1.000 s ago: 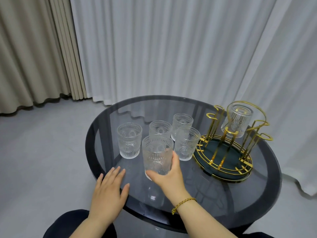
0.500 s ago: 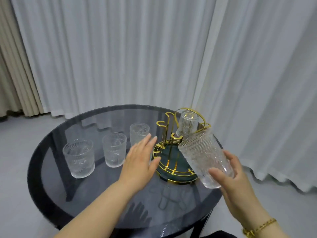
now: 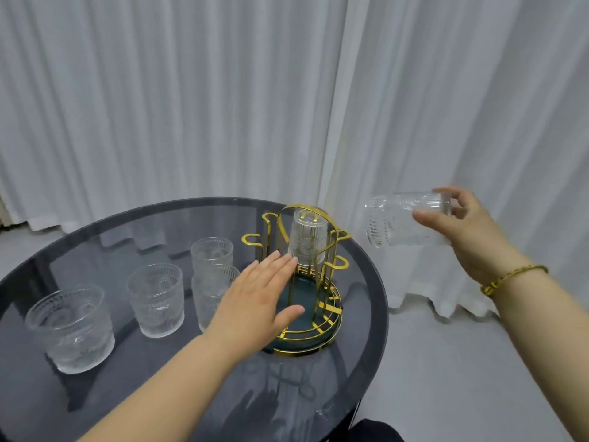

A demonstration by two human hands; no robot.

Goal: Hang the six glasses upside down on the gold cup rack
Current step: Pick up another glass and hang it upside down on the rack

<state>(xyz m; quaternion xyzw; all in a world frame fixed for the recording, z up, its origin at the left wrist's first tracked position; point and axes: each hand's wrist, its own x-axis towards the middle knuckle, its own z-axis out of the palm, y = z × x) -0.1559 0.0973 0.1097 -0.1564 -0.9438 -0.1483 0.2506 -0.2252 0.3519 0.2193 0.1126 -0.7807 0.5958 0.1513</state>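
Observation:
The gold cup rack (image 3: 331,247) with a dark green base stands on the round dark glass table (image 3: 127,393). One clear glass (image 3: 307,240) hangs upside down on it. My right hand (image 3: 459,231) holds another embossed glass (image 3: 395,221) on its side, in the air to the right of the rack, beyond the table's edge. My left hand (image 3: 255,301) hovers flat with fingers apart over the rack's left side, fingertips close to the hung glass. Several glasses stand upright on the table to the left: one at the far left (image 3: 71,327), one in the middle (image 3: 156,298), two nearer the rack (image 3: 212,253).
White curtains (image 3: 223,90) hang close behind the table and reach the pale floor (image 3: 446,362). The table's edge runs just right of the rack.
My right hand has lifted the glass off the table, carried it right past the rack and tipped it onto its side. My left hand has moved from the table to the rack. The view has swung right.

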